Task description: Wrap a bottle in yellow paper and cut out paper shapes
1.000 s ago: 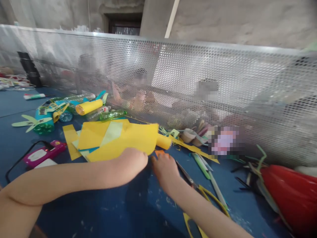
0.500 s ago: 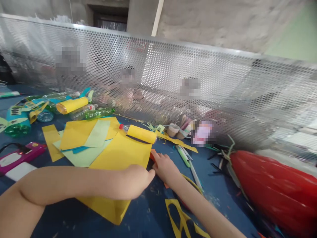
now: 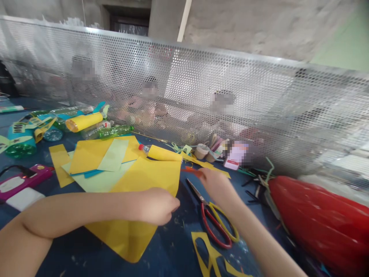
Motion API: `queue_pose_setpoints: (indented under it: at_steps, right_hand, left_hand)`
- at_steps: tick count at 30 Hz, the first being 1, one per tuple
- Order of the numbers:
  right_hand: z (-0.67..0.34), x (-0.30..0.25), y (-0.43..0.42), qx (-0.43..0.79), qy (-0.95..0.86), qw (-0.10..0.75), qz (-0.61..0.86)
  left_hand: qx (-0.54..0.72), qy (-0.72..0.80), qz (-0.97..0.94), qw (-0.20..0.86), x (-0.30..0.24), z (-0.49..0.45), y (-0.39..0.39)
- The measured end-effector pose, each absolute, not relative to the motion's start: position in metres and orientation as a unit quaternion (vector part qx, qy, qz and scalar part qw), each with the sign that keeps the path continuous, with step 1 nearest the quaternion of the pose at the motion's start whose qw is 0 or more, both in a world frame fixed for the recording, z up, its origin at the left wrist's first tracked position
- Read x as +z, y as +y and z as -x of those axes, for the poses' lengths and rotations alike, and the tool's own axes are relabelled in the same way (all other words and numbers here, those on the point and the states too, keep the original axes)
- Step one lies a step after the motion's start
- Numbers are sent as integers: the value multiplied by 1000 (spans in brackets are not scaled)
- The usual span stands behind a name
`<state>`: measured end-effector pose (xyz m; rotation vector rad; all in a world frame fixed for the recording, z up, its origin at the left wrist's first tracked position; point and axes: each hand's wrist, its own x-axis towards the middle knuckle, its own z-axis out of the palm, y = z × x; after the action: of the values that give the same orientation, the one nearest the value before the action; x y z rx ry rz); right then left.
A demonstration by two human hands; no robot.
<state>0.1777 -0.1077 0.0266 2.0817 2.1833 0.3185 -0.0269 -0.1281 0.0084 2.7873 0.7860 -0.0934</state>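
Blue tabletop [image 3: 170,254], scrap-flecked, beneath both hands. Grey perforated metal screen [image 3: 250,84], upright beyond them; grey wall [image 3: 259,30] behind. Glossy red bundle [image 3: 323,207], well right of the right hand [image 3: 216,185]. Metal scissors, red and yellow handles [image 3: 216,223], nearer the person than that hand. Large yellow paper sheet [image 3: 155,173], partly hidden by left forearm [image 3: 86,211]; left hand [image 3: 160,206] curled closed on its edge. Small orange piece [image 3: 192,171], pinched by right fingers.

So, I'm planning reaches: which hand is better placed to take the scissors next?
Probably the right hand: the scissors lie just beside it, though it holds an orange piece. The left hand, slightly farther off, holds the yellow sheet.
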Motion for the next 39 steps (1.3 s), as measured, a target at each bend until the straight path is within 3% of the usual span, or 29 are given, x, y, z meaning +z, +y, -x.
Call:
queue_pose_setpoints:
  at_steps: [5,10,14,17,20,23,30,36,39]
  right_hand:
    - [-219,28,-97,212,632,10,-745]
    - [-229,-21,-87,186,684,6,-705]
    - [-208,-29,-112,163,752,-131,-625]
    - [-184,-22,-151,28,803,-201,-560]
    - [-165,-19,-189,-101,856,-166,-478]
    - [-158,-28,-212,-148,873,-123,-448]
    - [-164,-44,-222,-17,904,-169,-392]
    - [-176,-37,-222,-20,890,-166,-423]
    - [-179,-37,-226,-23,887,-140,-440]
  left_hand:
    - [13,227,-961,158,-3,6,-128]
    - [26,270,-942,198,-18,-17,-119]
    - [87,291,-884,357,-19,-17,-99]
    - [64,278,-839,463,-12,0,-78]
    - [68,293,-874,382,-7,24,-61]
    - [32,312,-900,301,-5,44,-52]
    - [-89,233,-940,233,15,61,-78]
    - [-132,223,-939,226,32,69,-135]
    - [-124,226,-957,130,21,72,-161]
